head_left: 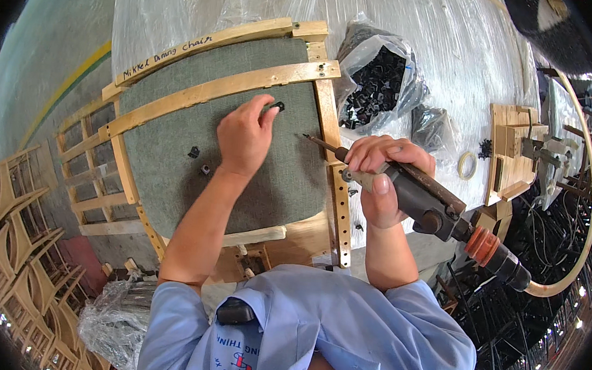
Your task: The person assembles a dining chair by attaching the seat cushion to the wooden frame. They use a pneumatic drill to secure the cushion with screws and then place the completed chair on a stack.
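My left hand (244, 134) pinches a small black clip (277, 105) just above a grey-green upholstered seat pad (255, 175). Around the pad runs a wooden frame (220, 94), with one slat crossing over the fabric near its far side. Two more small dark pieces, one of them a black clip (193, 152), lie on the fabric to the left of my left forearm. Wrapped round a dark power screwdriver (420, 198) is my right hand (388, 168). The tool's thin bit points left over the pad's right part, apart from the clip.
An open plastic bag (377, 80) full of black clips stands beyond the frame's right side. Near it lie a tape ring (466, 166) and a wooden block jig (514, 157). A pale hose (590, 208) curves from the tool along the right. Curved wooden chair parts (20, 247) are stacked at left.
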`<state>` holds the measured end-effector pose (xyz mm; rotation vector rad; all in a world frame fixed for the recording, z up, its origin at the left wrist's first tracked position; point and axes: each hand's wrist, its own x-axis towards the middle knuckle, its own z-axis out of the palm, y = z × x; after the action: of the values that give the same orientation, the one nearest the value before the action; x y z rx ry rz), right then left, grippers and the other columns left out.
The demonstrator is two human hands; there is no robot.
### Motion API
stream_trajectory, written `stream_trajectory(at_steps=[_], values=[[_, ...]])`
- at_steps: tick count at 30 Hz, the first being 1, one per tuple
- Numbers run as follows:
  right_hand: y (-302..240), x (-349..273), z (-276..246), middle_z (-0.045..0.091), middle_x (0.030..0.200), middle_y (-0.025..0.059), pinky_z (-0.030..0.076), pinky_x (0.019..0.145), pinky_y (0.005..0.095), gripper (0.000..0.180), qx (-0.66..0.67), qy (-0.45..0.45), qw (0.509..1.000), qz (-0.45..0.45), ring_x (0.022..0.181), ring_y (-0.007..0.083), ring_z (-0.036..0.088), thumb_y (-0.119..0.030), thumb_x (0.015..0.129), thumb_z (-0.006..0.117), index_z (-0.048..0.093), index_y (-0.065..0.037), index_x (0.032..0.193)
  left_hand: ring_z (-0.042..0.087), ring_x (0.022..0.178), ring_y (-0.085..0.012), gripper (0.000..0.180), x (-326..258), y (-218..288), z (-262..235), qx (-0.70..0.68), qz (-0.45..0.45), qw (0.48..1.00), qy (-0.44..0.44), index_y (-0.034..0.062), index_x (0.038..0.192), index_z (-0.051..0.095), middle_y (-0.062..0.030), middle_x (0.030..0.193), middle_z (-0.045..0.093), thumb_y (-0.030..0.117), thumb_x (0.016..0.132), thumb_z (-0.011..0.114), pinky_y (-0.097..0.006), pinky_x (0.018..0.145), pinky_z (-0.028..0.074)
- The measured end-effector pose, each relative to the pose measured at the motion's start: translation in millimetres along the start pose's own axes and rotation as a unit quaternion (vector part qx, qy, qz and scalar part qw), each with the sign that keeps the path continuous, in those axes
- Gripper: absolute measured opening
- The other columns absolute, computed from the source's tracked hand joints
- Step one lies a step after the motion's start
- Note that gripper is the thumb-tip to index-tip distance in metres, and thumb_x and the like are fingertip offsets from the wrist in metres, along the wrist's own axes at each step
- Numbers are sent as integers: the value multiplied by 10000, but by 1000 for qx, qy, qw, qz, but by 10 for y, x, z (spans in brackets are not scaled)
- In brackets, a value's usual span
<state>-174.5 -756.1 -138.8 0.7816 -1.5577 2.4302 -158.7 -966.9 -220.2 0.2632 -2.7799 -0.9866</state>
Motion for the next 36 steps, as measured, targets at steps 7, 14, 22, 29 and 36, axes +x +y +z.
stream_trajectory(at_steps=[7,14,22,29,36], values=[[-36,-66,-44,600,813,113,570,712,423,339,-1,11,1000,-3,738,237,622,-41,922,665,511,-31,1225,700,799,-310,182,355,-114,-128,58,145,978,-136,160,1088,763,-84,865,732,181,920,695,-425,690,547],[-73,-88,-88,610,832,125,569,729,424,342,-2,12,1000,1,758,241,628,-34,923,667,511,-22,1227,695,825,-348,125,417,-81,-183,122,115,959,-230,88,905,709,-123,862,729,212,903,719,-466,728,535],[-81,-96,-79,610,838,127,568,734,424,336,0,15,1000,1,763,244,630,-32,925,662,514,-21,1227,700,834,-342,117,323,22,-205,41,77,986,-139,98,949,721,-117,873,733,205,902,723,-443,726,543],[-90,-84,-50,610,861,135,564,740,428,336,-8,-7,1000,-2,775,249,632,-19,931,648,501,-22,1233,699,869,-337,132,404,-191,-30,54,131,979,-147,99,1006,739,-110,948,740,185,915,698,-439,733,546],[-30,-58,-7,611,871,134,561,759,428,336,-7,-6,1000,9,790,259,637,-22,940,644,490,-22,1239,681,806,-347,114,438,-264,103,74,166,982,-44,91,924,698,-107,873,710,205,930,690,-442,681,530]])
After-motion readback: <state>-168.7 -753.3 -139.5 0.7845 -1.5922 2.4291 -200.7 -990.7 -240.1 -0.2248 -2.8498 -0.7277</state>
